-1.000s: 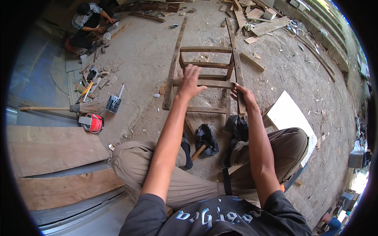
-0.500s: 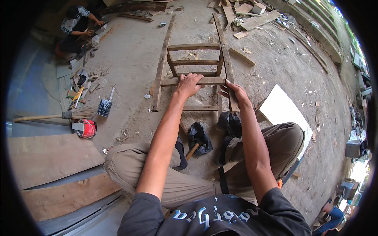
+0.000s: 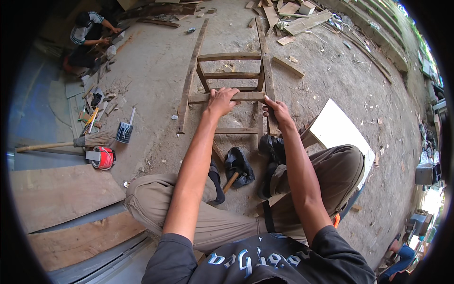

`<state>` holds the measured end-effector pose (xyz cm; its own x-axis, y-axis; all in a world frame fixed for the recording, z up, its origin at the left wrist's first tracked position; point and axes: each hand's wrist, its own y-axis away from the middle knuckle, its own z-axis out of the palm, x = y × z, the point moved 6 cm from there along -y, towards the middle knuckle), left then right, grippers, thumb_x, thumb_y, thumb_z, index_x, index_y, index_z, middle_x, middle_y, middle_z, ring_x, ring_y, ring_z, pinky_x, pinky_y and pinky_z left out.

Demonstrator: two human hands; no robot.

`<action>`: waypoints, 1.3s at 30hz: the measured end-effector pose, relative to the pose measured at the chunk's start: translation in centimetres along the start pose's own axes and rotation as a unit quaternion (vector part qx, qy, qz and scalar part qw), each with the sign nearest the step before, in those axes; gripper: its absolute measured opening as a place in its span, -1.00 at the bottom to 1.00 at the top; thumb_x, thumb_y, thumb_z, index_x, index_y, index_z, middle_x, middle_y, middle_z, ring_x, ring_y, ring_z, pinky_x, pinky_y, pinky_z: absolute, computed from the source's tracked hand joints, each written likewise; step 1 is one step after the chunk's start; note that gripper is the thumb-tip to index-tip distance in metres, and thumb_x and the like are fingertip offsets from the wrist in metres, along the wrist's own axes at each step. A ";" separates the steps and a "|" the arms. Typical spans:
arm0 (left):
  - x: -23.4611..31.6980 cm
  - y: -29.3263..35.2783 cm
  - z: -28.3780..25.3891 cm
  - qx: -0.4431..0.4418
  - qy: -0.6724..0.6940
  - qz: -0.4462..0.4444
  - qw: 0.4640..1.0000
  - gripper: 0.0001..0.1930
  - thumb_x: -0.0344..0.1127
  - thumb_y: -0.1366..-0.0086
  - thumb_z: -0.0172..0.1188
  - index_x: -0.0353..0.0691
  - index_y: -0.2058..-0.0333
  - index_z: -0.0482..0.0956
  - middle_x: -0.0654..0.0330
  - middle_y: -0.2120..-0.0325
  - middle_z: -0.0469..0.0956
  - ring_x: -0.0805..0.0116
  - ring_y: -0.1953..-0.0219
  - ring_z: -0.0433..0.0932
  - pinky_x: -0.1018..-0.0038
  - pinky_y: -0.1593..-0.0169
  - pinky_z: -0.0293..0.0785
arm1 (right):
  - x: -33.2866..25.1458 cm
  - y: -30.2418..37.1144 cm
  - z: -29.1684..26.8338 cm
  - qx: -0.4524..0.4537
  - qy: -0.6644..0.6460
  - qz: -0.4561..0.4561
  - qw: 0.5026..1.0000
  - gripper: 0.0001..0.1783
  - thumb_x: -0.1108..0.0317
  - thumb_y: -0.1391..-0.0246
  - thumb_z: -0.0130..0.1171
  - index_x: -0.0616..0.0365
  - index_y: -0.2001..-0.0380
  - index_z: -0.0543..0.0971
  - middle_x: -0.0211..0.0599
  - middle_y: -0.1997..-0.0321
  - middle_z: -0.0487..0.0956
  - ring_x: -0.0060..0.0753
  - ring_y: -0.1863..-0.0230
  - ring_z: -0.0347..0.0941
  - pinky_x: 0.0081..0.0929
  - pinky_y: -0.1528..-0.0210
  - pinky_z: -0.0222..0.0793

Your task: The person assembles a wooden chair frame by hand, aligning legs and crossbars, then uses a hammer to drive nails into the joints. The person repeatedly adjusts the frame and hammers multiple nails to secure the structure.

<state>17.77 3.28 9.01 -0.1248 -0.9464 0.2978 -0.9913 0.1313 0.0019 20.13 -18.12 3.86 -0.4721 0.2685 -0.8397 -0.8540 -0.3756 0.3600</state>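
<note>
Wooden frame (image 3: 229, 56) lies on the floor, ahead of the wearer's feet. Left hand (image 3: 221, 101) has its grip closed over the near crossbar (image 3: 249, 96), covering part of it; fingertips hidden beyond the wood. Right hand (image 3: 280, 112) sits at the bar's right end, thumb by the joint, fingers against the side rail; cannot tell how firmly this grip closes. Wooden handle (image 3: 231, 181) runs into a crumpled black thing (image 3: 241, 165), far end unseen. White board (image 3: 343, 137) partly behind the right knee. Co-worker (image 3: 87, 33) at upper left, dim, work hard to make out. Floor (image 3: 156, 85): grey-brown, dusty, chip-strewn. Scrap wood (image 3: 309, 23) heaped at upper right; broom (image 3: 97, 138) and red can (image 3: 108, 157) at left.
</note>
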 end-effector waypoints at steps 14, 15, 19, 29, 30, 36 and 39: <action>-0.1 0.1 0.0 -0.006 0.000 0.002 1.000 -0.51 -0.11 -0.19 0.29 0.04 -0.10 0.46 0.24 -0.02 0.52 0.21 -0.14 0.39 0.11 -0.16 0.15 | 0.5 -0.1 0.7 0.044 0.081 -0.007 0.996 -0.58 0.07 -0.12 0.32 0.29 0.33 0.57 -0.42 0.55 0.51 -0.60 0.61 0.39 -0.60 0.57 0.28; 0.0 0.1 0.0 -0.010 0.002 0.001 1.000 -0.51 -0.11 -0.19 0.29 0.05 -0.10 0.46 0.24 -0.01 0.52 0.21 -0.14 0.39 0.11 -0.16 0.15 | 0.6 0.0 0.6 0.055 0.090 -0.008 0.994 -0.57 0.06 -0.11 0.33 0.29 0.33 0.58 -0.42 0.55 0.50 -0.60 0.61 0.39 -0.60 0.57 0.28; 0.2 0.1 0.0 -0.018 -0.004 -0.002 1.000 -0.52 -0.10 -0.19 0.29 0.04 -0.10 0.46 0.24 -0.01 0.53 0.21 -0.14 0.39 0.11 -0.16 0.15 | 0.3 0.5 0.8 0.065 0.094 -0.003 0.993 -0.54 0.02 -0.10 0.32 0.31 0.34 0.60 -0.42 0.55 0.51 -0.60 0.62 0.39 -0.58 0.56 0.29; 0.4 0.5 0.0 -0.011 -0.006 0.012 1.000 -0.52 -0.08 -0.19 0.29 0.03 -0.09 0.47 0.26 0.00 0.54 0.22 -0.14 0.39 0.08 -0.17 0.13 | -0.7 1.4 1.5 0.080 0.144 0.018 0.986 -0.58 0.07 -0.09 0.32 0.30 0.32 0.64 -0.37 0.51 0.55 -0.56 0.57 0.43 -0.54 0.50 0.35; 0.4 0.4 -0.1 -0.011 -0.003 0.013 1.000 -0.52 -0.08 -0.19 0.29 0.03 -0.09 0.47 0.27 0.00 0.54 0.23 -0.14 0.39 0.08 -0.17 0.13 | -0.6 1.3 1.3 0.078 0.150 0.018 0.985 -0.58 0.06 -0.09 0.31 0.29 0.31 0.65 -0.35 0.49 0.57 -0.56 0.57 0.43 -0.54 0.49 0.35; 0.6 0.3 0.1 -0.019 0.001 0.008 1.000 -0.52 -0.08 -0.19 0.30 0.04 -0.08 0.47 0.27 -0.02 0.53 0.23 -0.15 0.39 0.06 -0.18 0.13 | -0.4 1.3 1.1 0.094 0.153 0.002 0.984 -0.54 0.00 -0.08 0.31 0.27 0.29 0.66 -0.31 0.43 0.61 -0.55 0.56 0.44 -0.54 0.47 0.37; 0.2 0.8 -0.1 0.026 -0.007 0.032 0.999 -0.50 -0.02 -0.17 0.31 0.02 -0.06 0.49 0.22 -0.03 0.51 0.18 -0.17 0.37 0.01 -0.19 0.13 | -0.1 1.2 1.3 0.095 0.147 0.008 0.985 -0.52 -0.02 -0.06 0.33 0.28 0.31 0.66 -0.31 0.46 0.61 -0.55 0.57 0.44 -0.53 0.49 0.37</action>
<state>16.99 3.21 9.21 -0.1891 -0.9406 0.2819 -0.9819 0.1774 -0.0669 18.87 -17.47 4.88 -0.4253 -0.0145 -0.9049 -0.8861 -0.1970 0.4196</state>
